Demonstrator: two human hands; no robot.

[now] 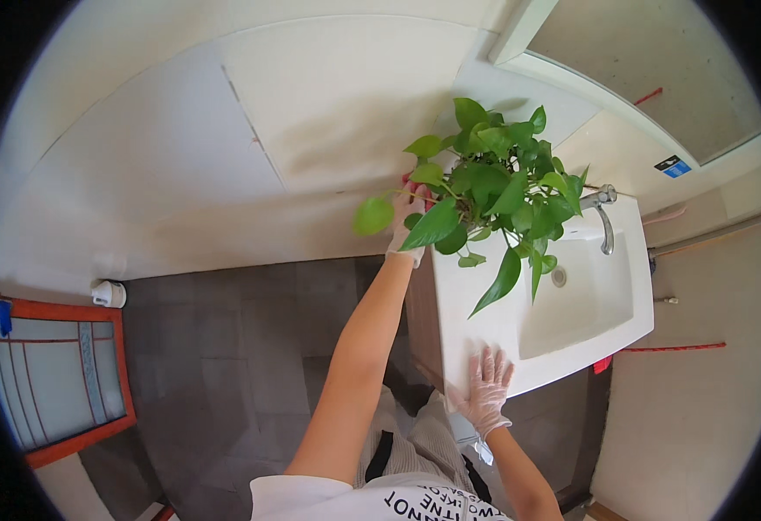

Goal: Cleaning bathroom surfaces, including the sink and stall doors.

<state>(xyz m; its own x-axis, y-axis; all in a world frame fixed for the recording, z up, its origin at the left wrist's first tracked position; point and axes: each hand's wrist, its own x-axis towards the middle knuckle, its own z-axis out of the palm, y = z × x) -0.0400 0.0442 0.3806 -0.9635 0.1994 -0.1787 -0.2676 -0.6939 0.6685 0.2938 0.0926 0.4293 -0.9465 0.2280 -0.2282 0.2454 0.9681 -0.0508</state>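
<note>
Fingers [409, 205] of the left hand [408, 224] curl around the leafy plant [493, 187] at the washbasin's [589, 295] far-left corner, partly leaf-hidden; the right hand [488, 386], nearer, lies spread flat on the near rim

**Surfaces around the washbasin**

The basin [484, 304] looks like smooth, glossy white ceramic; its tap [604, 217] is shiny metal. Both hands, left [408, 227] and right [487, 391], wear thin translucent plastic gloves. The plant [493, 187] has waxy green leaves. The floor [224, 347] is matt grey tile.
</note>
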